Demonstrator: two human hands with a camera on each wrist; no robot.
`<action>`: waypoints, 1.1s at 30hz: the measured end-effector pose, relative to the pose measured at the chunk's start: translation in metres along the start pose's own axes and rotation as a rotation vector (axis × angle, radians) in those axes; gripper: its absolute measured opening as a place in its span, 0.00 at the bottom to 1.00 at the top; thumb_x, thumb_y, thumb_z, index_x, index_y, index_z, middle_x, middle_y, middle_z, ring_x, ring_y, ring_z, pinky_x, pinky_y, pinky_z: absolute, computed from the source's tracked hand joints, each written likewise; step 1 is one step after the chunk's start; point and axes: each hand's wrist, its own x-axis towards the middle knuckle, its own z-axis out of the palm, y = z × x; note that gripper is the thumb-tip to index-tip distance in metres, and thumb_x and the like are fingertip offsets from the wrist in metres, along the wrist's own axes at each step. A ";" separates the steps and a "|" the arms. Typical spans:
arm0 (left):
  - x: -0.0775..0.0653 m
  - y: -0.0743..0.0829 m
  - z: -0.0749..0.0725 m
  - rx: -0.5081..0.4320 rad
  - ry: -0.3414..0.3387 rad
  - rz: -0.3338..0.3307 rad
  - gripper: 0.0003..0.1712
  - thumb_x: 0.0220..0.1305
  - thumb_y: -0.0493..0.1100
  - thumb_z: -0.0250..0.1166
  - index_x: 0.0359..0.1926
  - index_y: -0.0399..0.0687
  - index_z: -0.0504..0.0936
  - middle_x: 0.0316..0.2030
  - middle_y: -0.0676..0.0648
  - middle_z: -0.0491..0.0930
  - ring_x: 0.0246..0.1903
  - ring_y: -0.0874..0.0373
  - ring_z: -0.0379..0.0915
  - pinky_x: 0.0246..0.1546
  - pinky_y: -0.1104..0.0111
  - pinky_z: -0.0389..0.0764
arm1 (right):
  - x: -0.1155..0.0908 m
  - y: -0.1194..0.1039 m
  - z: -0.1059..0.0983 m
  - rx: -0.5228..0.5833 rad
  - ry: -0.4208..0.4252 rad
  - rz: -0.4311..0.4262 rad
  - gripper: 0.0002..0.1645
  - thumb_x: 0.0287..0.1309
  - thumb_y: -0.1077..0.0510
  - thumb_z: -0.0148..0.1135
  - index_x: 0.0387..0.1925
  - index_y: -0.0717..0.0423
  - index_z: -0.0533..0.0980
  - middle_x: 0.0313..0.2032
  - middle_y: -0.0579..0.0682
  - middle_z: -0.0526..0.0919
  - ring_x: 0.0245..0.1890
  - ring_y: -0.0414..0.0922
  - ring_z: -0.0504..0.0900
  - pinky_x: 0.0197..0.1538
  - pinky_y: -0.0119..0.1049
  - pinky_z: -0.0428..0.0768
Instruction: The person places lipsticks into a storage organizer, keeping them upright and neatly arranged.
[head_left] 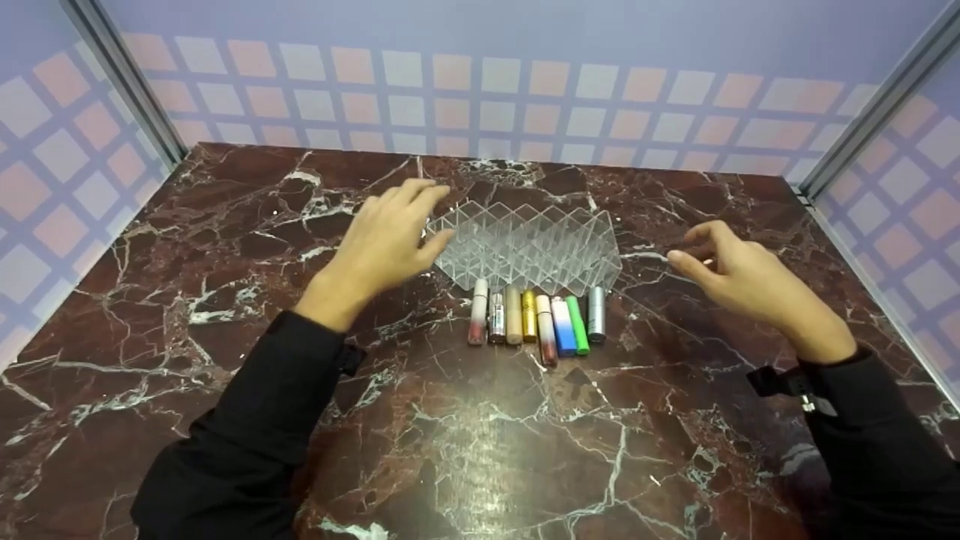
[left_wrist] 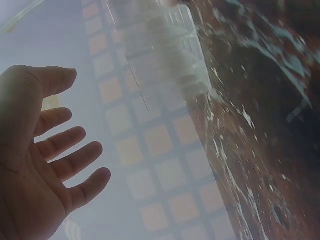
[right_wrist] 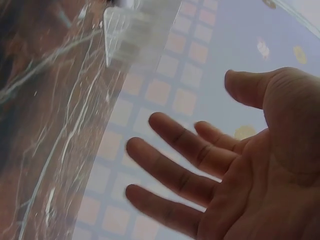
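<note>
A clear plastic organizer [head_left: 525, 247] with diamond-shaped compartments stands near the middle of the table. In front of it lies a row of several lipstick and lip gloss tubes, among them a green tube [head_left: 577, 325], a blue and white tube [head_left: 562, 326], a gold tube [head_left: 529, 315] and a silver tube [head_left: 596, 315]. My left hand [head_left: 394, 236] hovers beside the organizer's left end, fingers extended and holding nothing. To the right of the organizer, my right hand [head_left: 739, 274] is raised with loosely bent fingers and nothing in it. Both wrist views show bare palms.
The dark red marble-patterned table [head_left: 480, 450] has white veins. Lavender panels with pink and white squares [head_left: 495, 75] stand behind it and at both sides, joined by metal corner posts [head_left: 124, 75].
</note>
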 end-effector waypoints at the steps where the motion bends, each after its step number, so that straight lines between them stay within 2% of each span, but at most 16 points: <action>1: 0.001 0.002 0.000 -0.002 -0.005 0.003 0.33 0.75 0.50 0.62 0.73 0.39 0.67 0.72 0.38 0.67 0.67 0.43 0.69 0.69 0.50 0.68 | 0.001 -0.003 0.001 -0.010 -0.007 0.006 0.37 0.77 0.36 0.50 0.65 0.64 0.65 0.56 0.69 0.81 0.50 0.65 0.83 0.54 0.66 0.77; 10: 0.015 0.020 0.010 -0.012 -0.025 0.026 0.29 0.76 0.49 0.61 0.70 0.40 0.71 0.65 0.41 0.74 0.62 0.46 0.72 0.66 0.54 0.71 | 0.006 -0.016 0.012 -0.070 -0.096 0.020 0.40 0.77 0.33 0.48 0.62 0.67 0.70 0.53 0.67 0.83 0.49 0.61 0.84 0.55 0.63 0.78; 15: 0.020 0.025 0.016 -0.008 -0.001 0.047 0.25 0.75 0.48 0.62 0.66 0.40 0.75 0.57 0.41 0.79 0.53 0.47 0.76 0.58 0.57 0.77 | 0.007 -0.019 0.018 -0.081 -0.120 0.016 0.39 0.75 0.31 0.49 0.59 0.65 0.74 0.50 0.63 0.85 0.47 0.59 0.84 0.53 0.61 0.78; 21: 0.023 0.033 0.022 -0.018 0.007 0.058 0.19 0.75 0.46 0.61 0.59 0.38 0.79 0.51 0.41 0.82 0.46 0.49 0.77 0.52 0.61 0.79 | 0.007 -0.023 0.026 -0.115 -0.144 -0.007 0.39 0.73 0.29 0.51 0.54 0.61 0.78 0.46 0.57 0.87 0.43 0.54 0.85 0.51 0.58 0.80; 28: 0.027 0.051 0.029 -0.019 -0.008 0.090 0.15 0.76 0.45 0.60 0.54 0.39 0.81 0.43 0.43 0.85 0.37 0.52 0.80 0.40 0.65 0.82 | 0.013 -0.031 0.039 -0.162 -0.172 -0.039 0.36 0.72 0.30 0.53 0.50 0.58 0.82 0.36 0.48 0.87 0.28 0.43 0.82 0.42 0.53 0.81; 33: 0.029 0.060 0.033 -0.017 0.004 0.114 0.15 0.76 0.45 0.61 0.53 0.40 0.81 0.36 0.45 0.85 0.29 0.54 0.77 0.29 0.67 0.80 | 0.016 -0.036 0.048 -0.187 -0.203 -0.071 0.32 0.72 0.32 0.56 0.46 0.56 0.85 0.31 0.45 0.86 0.23 0.40 0.78 0.37 0.49 0.81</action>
